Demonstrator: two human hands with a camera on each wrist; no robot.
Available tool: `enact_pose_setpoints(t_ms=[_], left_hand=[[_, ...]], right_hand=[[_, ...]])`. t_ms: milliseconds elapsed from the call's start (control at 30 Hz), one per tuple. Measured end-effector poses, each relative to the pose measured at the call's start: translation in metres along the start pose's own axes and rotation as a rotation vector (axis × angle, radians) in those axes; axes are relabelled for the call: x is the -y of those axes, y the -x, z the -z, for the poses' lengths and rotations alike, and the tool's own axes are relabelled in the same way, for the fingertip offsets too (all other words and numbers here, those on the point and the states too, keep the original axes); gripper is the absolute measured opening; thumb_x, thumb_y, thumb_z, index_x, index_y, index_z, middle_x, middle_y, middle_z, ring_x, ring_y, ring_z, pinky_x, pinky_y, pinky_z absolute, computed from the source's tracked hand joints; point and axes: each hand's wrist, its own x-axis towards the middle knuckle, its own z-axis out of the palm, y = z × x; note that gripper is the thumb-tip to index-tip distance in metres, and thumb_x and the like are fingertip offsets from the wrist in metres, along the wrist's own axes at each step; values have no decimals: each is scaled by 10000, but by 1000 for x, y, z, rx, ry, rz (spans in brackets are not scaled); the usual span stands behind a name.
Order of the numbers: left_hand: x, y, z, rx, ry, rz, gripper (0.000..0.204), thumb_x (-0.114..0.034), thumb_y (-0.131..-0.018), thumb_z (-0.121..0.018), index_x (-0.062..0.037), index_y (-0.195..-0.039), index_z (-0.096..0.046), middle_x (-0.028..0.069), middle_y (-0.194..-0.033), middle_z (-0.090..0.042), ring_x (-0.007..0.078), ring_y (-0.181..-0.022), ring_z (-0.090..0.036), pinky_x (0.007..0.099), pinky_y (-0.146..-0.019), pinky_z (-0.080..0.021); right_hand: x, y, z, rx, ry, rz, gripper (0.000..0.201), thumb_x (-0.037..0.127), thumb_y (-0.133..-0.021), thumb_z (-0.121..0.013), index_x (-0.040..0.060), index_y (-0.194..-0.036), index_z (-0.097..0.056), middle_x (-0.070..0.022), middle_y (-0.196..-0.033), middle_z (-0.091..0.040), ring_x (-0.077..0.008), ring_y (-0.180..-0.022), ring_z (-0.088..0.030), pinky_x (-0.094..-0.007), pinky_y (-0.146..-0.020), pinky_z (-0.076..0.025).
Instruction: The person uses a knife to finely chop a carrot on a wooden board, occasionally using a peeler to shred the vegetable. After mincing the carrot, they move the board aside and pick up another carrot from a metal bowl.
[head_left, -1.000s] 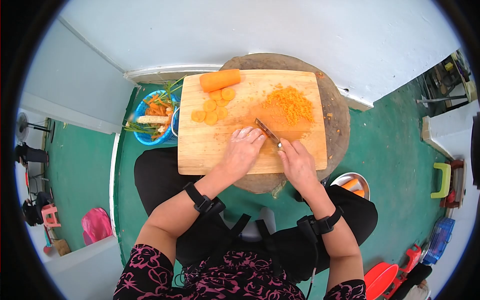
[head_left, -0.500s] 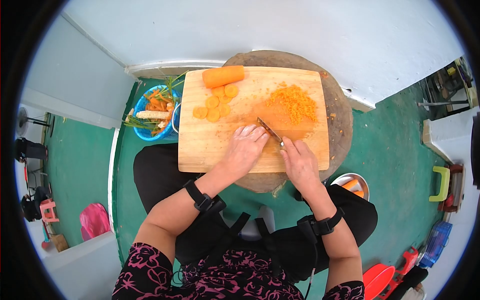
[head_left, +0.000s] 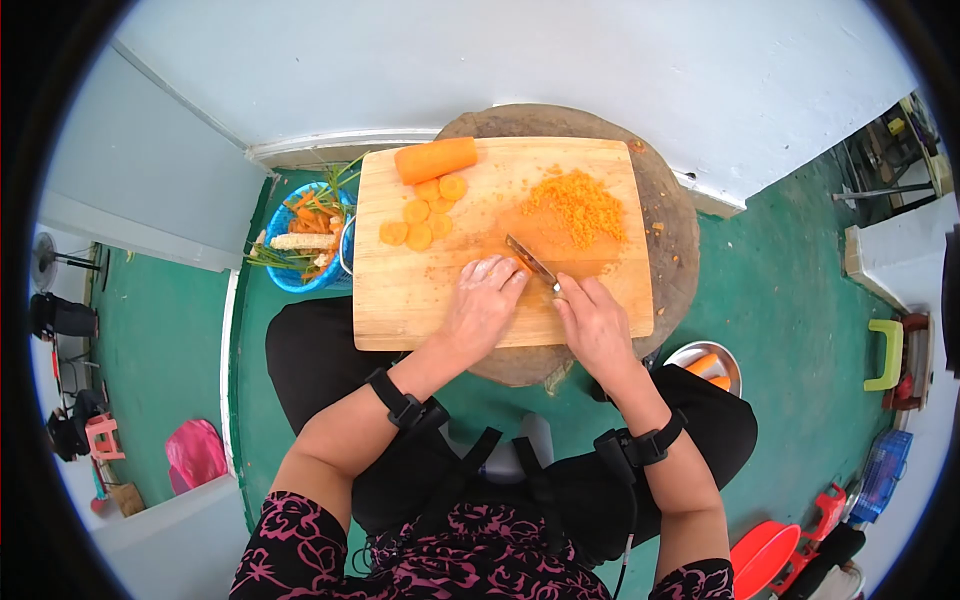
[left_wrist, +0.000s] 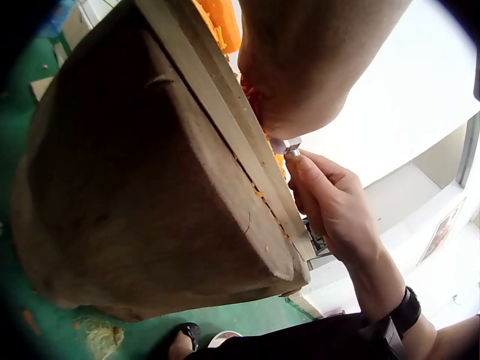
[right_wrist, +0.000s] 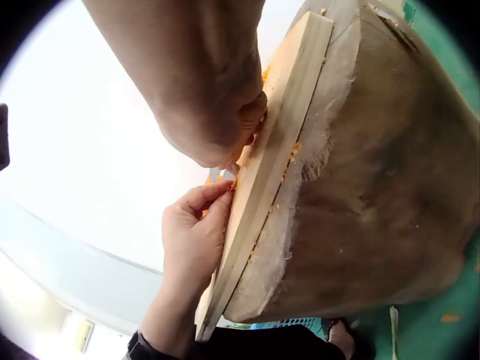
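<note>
My right hand (head_left: pixel 597 320) grips the handle of a small knife (head_left: pixel 532 261), its blade slanting away to the left over the cutting board (head_left: pixel 400 310). Close beside the blade, my left hand (head_left: pixel 484 305) holds a small carrot piece (right_wrist: pixel 234 182) against the wood, fingers bent; most of the piece is hidden under them. Finely chopped carrot (head_left: pixel 580 208) is heaped at the right of the board. Several round carrot slices (head_left: pixel 417 211) lie at the left, below a thick length of carrot (head_left: pixel 436 160).
The board rests on a round wooden stump (head_left: pixel 675 230). A blue basket (head_left: pixel 290 283) of vegetable scraps stands to the left. A metal bowl (head_left: pixel 737 375) with carrots sits on the floor by the right knee. A pale wall (head_left: pixel 480 60) rises behind.
The head view shifts slightly. Both hands and the knife keep almost the same place on the board, and the carrot heap looks the same.
</note>
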Motion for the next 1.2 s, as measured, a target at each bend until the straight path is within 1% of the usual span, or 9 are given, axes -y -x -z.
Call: enact_pose_setpoints(t_ms=[333, 633, 867, 967, 1067, 1200], left_hand=[[0, -2, 2, 12, 0, -3, 248, -52, -743, -571, -8, -977, -641, 139, -1028, -614, 316, -992, -579, 419, -881, -453], [-1, -3, 5, 49, -1, 10, 255, -59, -749, -566, -10, -990, -634, 138, -1042, -610, 309, -1017, -569, 415, -891, -446], [1, 0, -1, 8, -6, 2, 256, -39, -743, -575, -18, -988, -647, 131, -1028, -618, 309, -999, -580, 409, -869, -461], [2, 0, -2, 4, 9, 4, 251, -31, -742, -580, -17, -982, -652, 132, -1019, -621, 313, -989, -584, 408, -859, -466], [2, 0, 0, -4, 3, -9, 245, -28, -744, -584, -14, -978, -653, 134, -1011, -622, 316, -983, -586, 409, -854, -467], [1, -1, 1, 1, 11, 2, 245, -24, -742, -586, -12, -978, -651, 135, -1006, -623, 318, -979, -587, 411, -851, -468]], right_hand=[[2, 1, 1, 8, -1, 13, 335, 91, -798, -650, -9, -1109, -576, -133, -840, -536, -300, -803, -573, -387, -707, -492], [3, 1, 1, 6, 13, 20, 331, 94, -798, -648, -11, -1105, -579, -132, -837, -535, -299, -802, -575, -383, -709, -495], [5, -1, -4, -12, 106, 55, 342, 114, -795, -657, -3, -1108, -584, -121, -832, -541, -293, -801, -578, -377, -705, -498], [2, 0, -4, -11, 30, -26, 337, 119, -803, -654, 1, -1111, -585, -121, -833, -540, -292, -801, -579, -376, -702, -497], [0, 2, -1, -4, -20, -53, 330, 120, -809, -650, 2, -1111, -585, -124, -839, -541, -292, -801, -578, -377, -701, -497], [2, 3, 2, -1, -6, -16, 332, 116, -808, -648, 0, -1113, -585, -126, -844, -541, -293, -805, -578, -378, -702, -496]])
